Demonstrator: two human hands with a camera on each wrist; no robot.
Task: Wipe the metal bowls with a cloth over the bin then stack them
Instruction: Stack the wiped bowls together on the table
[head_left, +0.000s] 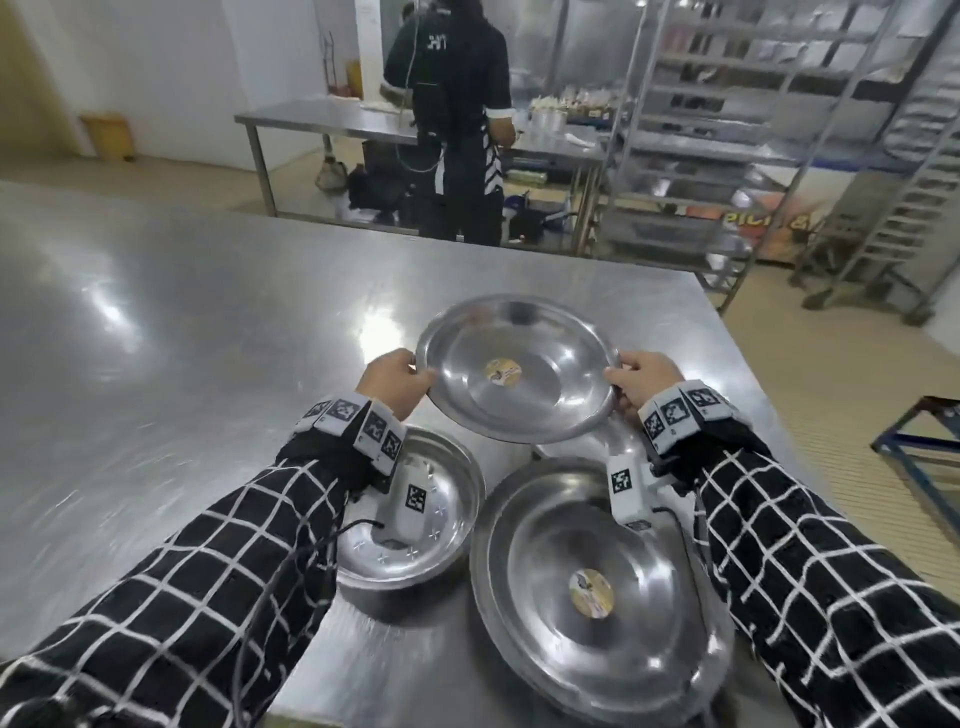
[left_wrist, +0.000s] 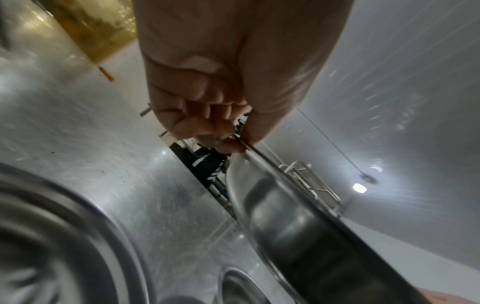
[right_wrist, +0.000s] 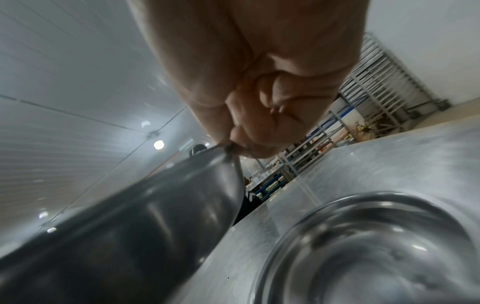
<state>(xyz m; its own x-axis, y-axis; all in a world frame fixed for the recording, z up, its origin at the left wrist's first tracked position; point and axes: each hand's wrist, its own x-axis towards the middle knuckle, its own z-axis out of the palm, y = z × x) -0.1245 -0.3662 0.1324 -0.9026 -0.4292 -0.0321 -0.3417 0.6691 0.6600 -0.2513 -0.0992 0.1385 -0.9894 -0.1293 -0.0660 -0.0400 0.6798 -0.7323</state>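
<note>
I hold a wide shallow metal bowl (head_left: 519, 364) with a round sticker in its middle, lifted off the steel table (head_left: 182, 322). My left hand (head_left: 397, 379) pinches its left rim and my right hand (head_left: 639, 376) pinches its right rim. In the left wrist view my left hand (left_wrist: 233, 139) grips the thin rim of the held bowl (left_wrist: 285, 216). The right wrist view shows my right hand (right_wrist: 233, 144) on the held bowl (right_wrist: 155, 205). Below my arms a smaller deep bowl (head_left: 441, 509) and a large stickered bowl (head_left: 587, 587) rest on the table. I see no cloth or bin.
A person in dark clothes (head_left: 457, 119) stands with their back to me at a far steel counter (head_left: 322, 117). Tall metal racks (head_left: 753, 130) stand at the back right. The table's right edge (head_left: 737, 338) drops to a tiled floor, with a blue frame (head_left: 919, 441) beside it.
</note>
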